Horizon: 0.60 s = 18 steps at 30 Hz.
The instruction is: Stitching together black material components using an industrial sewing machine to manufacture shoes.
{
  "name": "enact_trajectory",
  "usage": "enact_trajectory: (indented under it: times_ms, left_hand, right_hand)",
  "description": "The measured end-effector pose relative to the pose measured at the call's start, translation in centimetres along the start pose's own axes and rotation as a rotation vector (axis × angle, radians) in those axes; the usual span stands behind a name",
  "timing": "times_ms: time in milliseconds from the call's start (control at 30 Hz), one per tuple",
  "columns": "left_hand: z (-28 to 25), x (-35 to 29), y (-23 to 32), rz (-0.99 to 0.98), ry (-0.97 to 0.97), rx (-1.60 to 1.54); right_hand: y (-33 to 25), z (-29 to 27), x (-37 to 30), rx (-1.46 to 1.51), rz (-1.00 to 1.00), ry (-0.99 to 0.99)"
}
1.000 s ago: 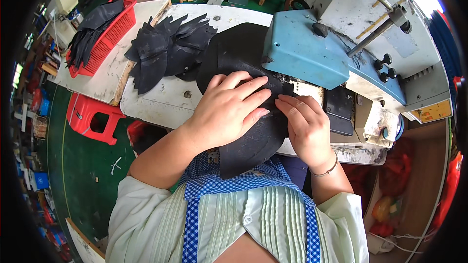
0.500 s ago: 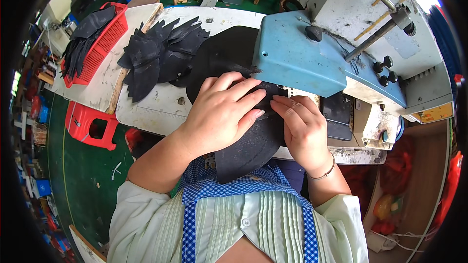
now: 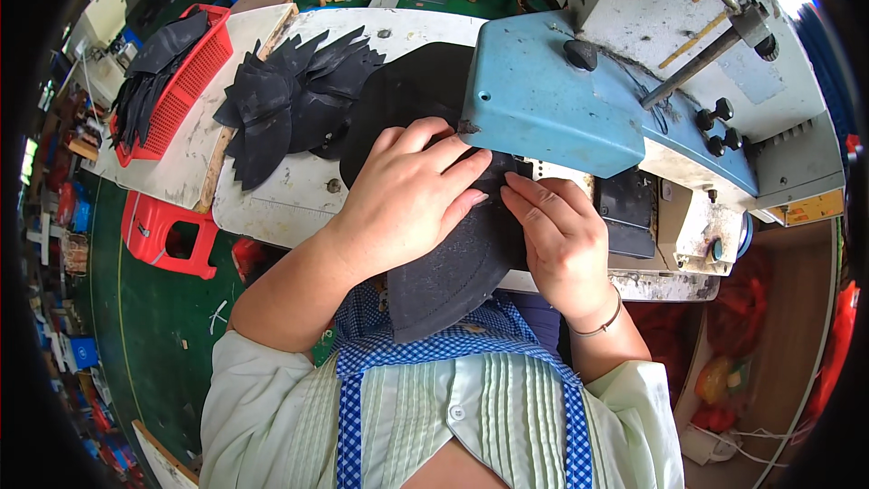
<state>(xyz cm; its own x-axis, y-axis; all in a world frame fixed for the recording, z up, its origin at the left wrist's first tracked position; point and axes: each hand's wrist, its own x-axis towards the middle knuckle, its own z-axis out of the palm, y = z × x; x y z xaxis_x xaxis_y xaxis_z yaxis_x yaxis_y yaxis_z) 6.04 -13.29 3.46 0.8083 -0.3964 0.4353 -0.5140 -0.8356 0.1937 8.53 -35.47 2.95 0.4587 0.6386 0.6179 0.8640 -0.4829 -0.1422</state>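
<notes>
A large curved black sheet piece (image 3: 453, 285) runs under the machine's blue head (image 3: 548, 95), its near end hanging over the table edge onto my lap. Along its curved edge shows a faint stitch-like line. My left hand (image 3: 407, 190) lies on the piece, left of the head, fingers stretched out and pressing it flat. Just right of it, my right hand (image 3: 563, 231) pinches the piece's right edge close below the head. The fingertips of both hands are a short way apart. Whatever works the material beneath the head is hidden.
Fanned black cut pieces (image 3: 281, 95) lie on the white table (image 3: 267, 208) at left. Beyond them a red basket (image 3: 181, 95) holds more. A red plastic stool (image 3: 167, 235) stands below. Black knobs (image 3: 720, 127) stick out of the machine's right side.
The black piece has shifted slightly to the left, its near end swinging left. My left hand has moved slightly left and up with it; the right hand has barely moved.
</notes>
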Motion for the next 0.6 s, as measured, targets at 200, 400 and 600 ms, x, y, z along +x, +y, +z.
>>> enact_trajectory:
  times_ms: [200, 400, 600]
  left_hand:
    - [0.3, 0.5, -0.5, 0.03, 0.061, 0.023]
    - [0.9, 0.7, -1.0, 0.024, 0.092, -0.027]
    - [1.1, 1.1, -1.3, 0.082, 0.114, -0.095]
  right_hand:
    - [-0.1, -0.1, -0.1, -0.009, -0.01, -0.035]
    - [-0.1, 0.0, -0.2, 0.017, -0.009, -0.055]
    - [-0.5, -0.1, 0.3, 0.033, 0.022, -0.051]
